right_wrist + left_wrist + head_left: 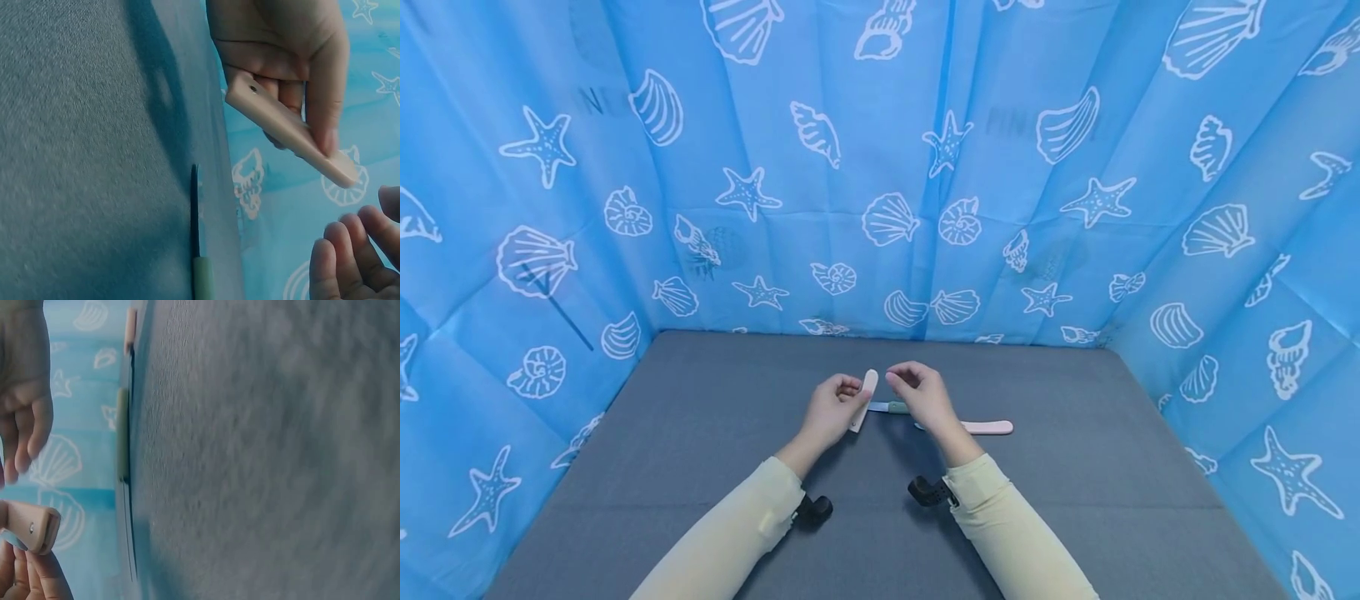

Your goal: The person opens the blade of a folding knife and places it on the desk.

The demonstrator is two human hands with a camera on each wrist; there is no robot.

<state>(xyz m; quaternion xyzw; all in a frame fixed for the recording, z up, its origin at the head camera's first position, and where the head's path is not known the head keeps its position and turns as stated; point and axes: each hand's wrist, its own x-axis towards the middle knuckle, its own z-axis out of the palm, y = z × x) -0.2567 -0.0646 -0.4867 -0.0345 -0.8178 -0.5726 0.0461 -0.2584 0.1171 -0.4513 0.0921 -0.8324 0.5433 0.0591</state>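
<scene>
A beige folding knife [870, 383], with a rivet near one end of its handle, is pinched between the thumb and fingers of my left hand [832, 411], raised above the table. Its slotted end shows in the left wrist view, where the knife handle [37, 526] lies across the fingers. To its right my right hand [927, 400] hovers with loosely bent fingers and holds nothing. Below and between both hands, a knife with a green handle [897, 407] lies with its blade pointing left. Partly behind the right wrist lies a pink-handled knife [988, 427], its blade mostly hidden.
The grey cloth-covered table [715, 467] reaches back to a blue curtain [820, 192] printed with white shells and starfish. Each wrist wears a black camera on a strap; one is the right wrist camera [927, 492].
</scene>
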